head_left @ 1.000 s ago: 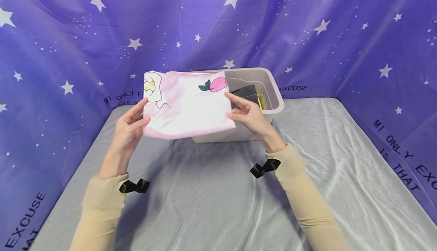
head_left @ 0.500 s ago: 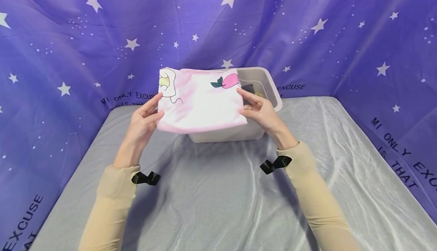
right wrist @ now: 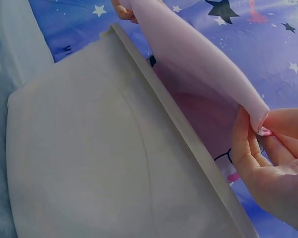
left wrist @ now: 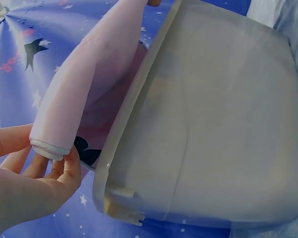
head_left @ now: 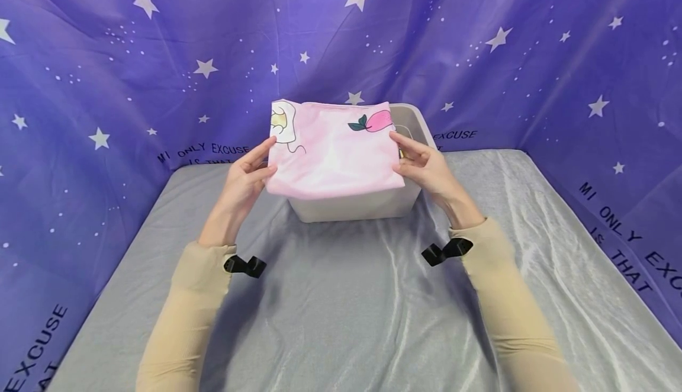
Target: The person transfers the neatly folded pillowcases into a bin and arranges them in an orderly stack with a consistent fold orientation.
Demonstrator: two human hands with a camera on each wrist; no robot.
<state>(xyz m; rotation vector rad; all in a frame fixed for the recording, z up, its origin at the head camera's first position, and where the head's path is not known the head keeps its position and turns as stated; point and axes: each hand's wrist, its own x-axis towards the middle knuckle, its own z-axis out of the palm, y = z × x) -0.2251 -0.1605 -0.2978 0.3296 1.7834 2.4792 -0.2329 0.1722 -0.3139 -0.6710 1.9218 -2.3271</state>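
A folded pink cloth (head_left: 335, 155), printed with a fruit and a white-and-yellow figure, is held flat above the storage box (head_left: 354, 208). My left hand (head_left: 245, 179) pinches its left edge between thumb and fingers. At the opposite edge my right hand (head_left: 428, 170) pinches the cloth the same way. The left wrist view shows the folded layers of the cloth (left wrist: 64, 104) over the box rim (left wrist: 134, 109). In the right wrist view, the right fingers (right wrist: 246, 144) grip the cloth's corner. The cloth hides most of the box's opening.
The box stands at the back of a bed-like surface (head_left: 330, 309) covered in grey velvety fabric. Purple curtains (head_left: 298, 31) with stars and lettering hang behind and at both sides. A bit of something yellow shows inside the box beside the right fingers.
Both hands have carried the pink cloth to the right and slightly away, so that it now covers more of the box. The dark item seen inside earlier is now hidden.
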